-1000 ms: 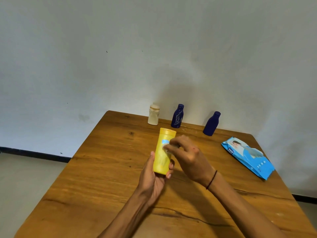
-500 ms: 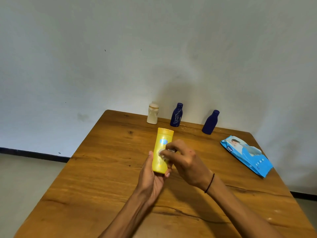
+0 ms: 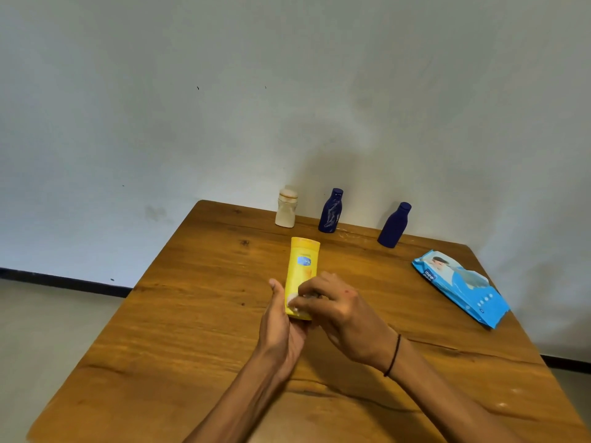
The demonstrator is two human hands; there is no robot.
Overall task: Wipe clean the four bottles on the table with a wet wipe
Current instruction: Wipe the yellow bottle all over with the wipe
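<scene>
My right-hand fingers [image 3: 315, 290] are pinching a white wet wipe [image 3: 295, 303] against the low end of the yellow bottle [image 3: 303, 276], while my left hand [image 3: 281, 327] is gripping its base from beneath. The bottle is hovering over mid-table, its long axis running six to twelve o'clock, far end pointing at twelve toward the cream bottle [image 3: 287, 211] and two navy bottles [image 3: 331, 211].

Yellow bottle [image 3: 303, 270] gripped at its lower end by left hand [image 3: 281, 327], white wipe [image 3: 295, 300] pressed on it by right hand [image 3: 339, 310], wooden table [image 3: 192, 330] beneath.
</scene>
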